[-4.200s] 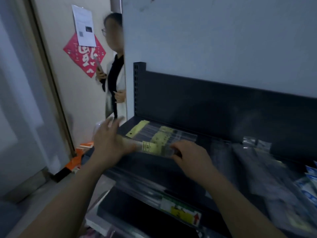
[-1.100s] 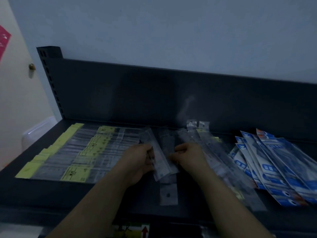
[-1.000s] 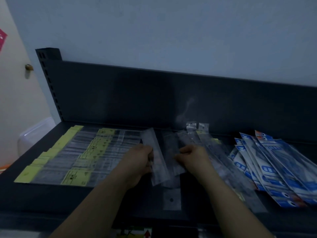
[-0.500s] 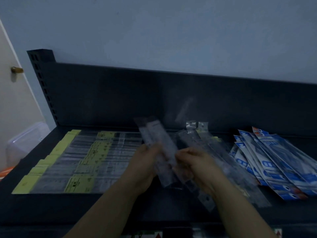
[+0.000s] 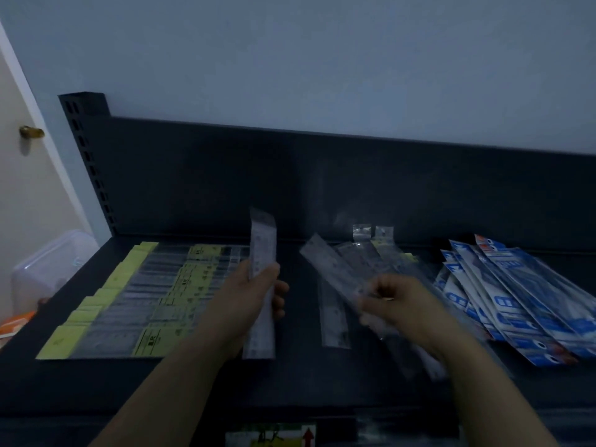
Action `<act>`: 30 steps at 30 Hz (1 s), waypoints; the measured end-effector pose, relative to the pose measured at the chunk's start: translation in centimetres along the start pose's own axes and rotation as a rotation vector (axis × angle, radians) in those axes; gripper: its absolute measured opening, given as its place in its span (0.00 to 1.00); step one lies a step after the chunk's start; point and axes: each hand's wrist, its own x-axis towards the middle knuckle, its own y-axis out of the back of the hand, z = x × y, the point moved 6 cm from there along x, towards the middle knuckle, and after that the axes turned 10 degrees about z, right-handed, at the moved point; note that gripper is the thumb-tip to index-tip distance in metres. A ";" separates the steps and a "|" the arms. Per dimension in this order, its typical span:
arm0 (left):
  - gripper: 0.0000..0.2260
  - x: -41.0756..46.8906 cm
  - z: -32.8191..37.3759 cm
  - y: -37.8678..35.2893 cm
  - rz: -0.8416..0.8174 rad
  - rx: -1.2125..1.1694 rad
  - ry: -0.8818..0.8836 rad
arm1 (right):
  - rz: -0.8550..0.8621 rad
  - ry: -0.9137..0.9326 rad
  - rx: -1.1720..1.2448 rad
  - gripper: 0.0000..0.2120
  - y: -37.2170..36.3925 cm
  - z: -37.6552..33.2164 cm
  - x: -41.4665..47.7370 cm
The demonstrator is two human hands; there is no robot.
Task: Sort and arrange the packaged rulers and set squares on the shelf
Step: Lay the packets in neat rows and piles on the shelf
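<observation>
**Bundle split: one clear ruler pack in each hand**

The dark shelf (image 5: pixel 193 388) carries three groups. The yellow-labelled row (image 5: pixel 135 301) lies flat and already ordered, just outward of the left grip. The blue packs (image 5: pixel 516 298) are fanned loosely outward of the right grip. The unsorted clear pile (image 5: pixel 380 253) sits just beyond the right knuckles.

Half a second ago both hands were pressed together around one bunch of clear packs. They have now drawn apart. The left hand (image 5: pixel 251 298) has its fingers curled round a single clear ruler pack (image 5: pixel 263 250), which is raised off the shelf and stands nearly upright above and below the fist. The right hand (image 5: pixel 403 304) pinches a slanted clear pack (image 5: pixel 325 262) that leans away from its grip toward the back panel. Blur hides whether it holds one pack or several.

One loose clear pack (image 5: pixel 333 321) lies flat on the shelf between the two grips, touched by neither hand.

The separation suggests sorting pack by pack. The left hand's pack looks bound for a spot beside the yellow-labelled row. The clear pile and the blue packs are not yet arranged, so much of the task remains.
</observation>
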 end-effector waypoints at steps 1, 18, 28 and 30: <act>0.12 0.0 0.1 0.0 -0.015 0.003 -0.001 | -0.062 -0.021 0.113 0.03 0.5 -0.5 -0.3; 0.15 -3.5 -0.4 -5.5 -0.423 0.030 0.333 | -0.181 -0.040 0.249 0.22 2.7 -1.3 3.7; 0.12 0.1 -1.1 -2.2 0.073 -0.296 0.245 | 0.098 0.161 -0.769 0.27 -3.7 -0.7 2.9; 0.13 0.3 -1.5 -2.0 0.090 -0.290 0.246 | 0.126 0.211 -0.818 0.21 -4.2 -1.3 2.8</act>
